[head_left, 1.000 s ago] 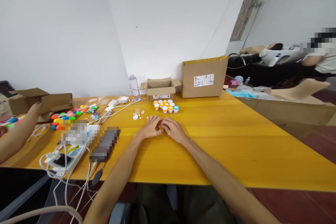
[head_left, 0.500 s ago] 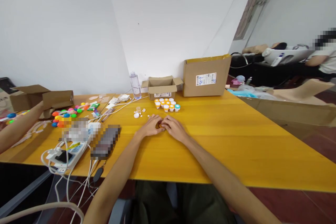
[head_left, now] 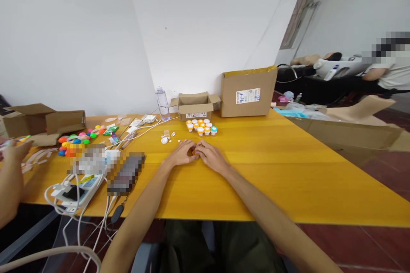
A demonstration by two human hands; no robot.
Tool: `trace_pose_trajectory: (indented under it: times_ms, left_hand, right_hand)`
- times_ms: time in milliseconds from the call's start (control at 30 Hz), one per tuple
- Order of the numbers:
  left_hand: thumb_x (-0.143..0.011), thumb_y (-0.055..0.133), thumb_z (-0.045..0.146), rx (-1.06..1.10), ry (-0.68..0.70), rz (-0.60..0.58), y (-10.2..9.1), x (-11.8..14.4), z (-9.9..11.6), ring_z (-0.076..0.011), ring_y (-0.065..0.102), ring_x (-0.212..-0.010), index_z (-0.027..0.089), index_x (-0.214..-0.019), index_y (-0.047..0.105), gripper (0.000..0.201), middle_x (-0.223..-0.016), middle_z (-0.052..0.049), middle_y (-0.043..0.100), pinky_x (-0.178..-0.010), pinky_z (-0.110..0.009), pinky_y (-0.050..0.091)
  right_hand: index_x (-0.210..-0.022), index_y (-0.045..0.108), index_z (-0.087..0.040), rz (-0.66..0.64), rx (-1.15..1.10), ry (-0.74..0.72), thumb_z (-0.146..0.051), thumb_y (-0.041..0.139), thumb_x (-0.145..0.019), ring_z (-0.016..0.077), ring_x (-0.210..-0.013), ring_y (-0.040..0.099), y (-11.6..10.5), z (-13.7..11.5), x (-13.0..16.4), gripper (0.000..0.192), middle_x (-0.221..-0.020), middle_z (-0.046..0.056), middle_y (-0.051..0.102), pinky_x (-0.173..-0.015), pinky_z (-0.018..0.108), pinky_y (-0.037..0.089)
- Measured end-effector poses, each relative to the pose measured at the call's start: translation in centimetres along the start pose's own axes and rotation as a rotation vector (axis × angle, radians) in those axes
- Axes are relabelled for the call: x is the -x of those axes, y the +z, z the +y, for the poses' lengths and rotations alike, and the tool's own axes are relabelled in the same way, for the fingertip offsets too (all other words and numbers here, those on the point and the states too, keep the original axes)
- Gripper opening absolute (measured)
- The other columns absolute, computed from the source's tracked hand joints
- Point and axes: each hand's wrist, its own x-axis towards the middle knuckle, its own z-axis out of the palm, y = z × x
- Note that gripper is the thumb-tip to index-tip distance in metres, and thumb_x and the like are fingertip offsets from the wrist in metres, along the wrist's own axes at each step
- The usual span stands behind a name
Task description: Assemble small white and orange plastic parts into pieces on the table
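Observation:
Over the middle of the table, my left hand (head_left: 183,153) and my right hand (head_left: 209,155) meet fingertip to fingertip. Between them shows a small orange round piece (head_left: 194,152), largely hidden by the fingers of both hands. Just beyond stands a cluster of small round containers (head_left: 200,130) with white tops and orange bands; one container (head_left: 214,130) has a teal band. Left of the cluster lie a round white cap (head_left: 164,140), a small clear cup (head_left: 166,133) and a few tiny white parts (head_left: 173,134).
Behind the containers are an open cardboard box (head_left: 196,108), a large box (head_left: 248,94) and a clear bottle (head_left: 162,104). To the left lie a power strip (head_left: 96,179) with cables, a dark phone-like slab (head_left: 127,174) and colourful balls (head_left: 80,140). Another person's hand (head_left: 14,158) reaches in there.
My hands keep their hold on the orange piece with little visible movement. The other person's arm at the left has drawn back from the cardboard box. The view has shifted slightly.

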Motion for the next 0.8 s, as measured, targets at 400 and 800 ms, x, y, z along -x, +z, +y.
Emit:
trace_pose_trajectory:
  times_ms: [400,800]
  left_hand:
    - [-0.078,0.064,0.025,0.024,0.026,0.025,0.27,-0.16,-0.22,-0.0207,0.054,-0.087,0.02,-0.081,0.056,0.009,-0.084,-0.002,0.058,-0.085,-0.036,0.045]
    - [-0.078,0.064,0.027,0.07,0.011,0.014,-0.1,-0.16,0.12,-0.0206,0.054,-0.086,0.021,-0.079,0.055,0.011,-0.083,-0.002,0.058,-0.083,-0.035,0.046]
  right_hand:
    - [-0.089,0.07,-0.025,-0.038,0.066,0.012,-0.014,0.057,-0.089,0.0163,-0.082,0.059,-0.18,-0.32,0.08,0.017,-0.103,0.004,0.062,-0.073,0.028,0.047]
    - [-0.088,0.067,-0.025,-0.017,0.023,-0.004,-0.013,0.055,-0.09,0.0163,-0.084,0.059,-0.3,-0.47,-0.05,0.016,-0.098,0.003,0.062,-0.075,0.028,0.047]
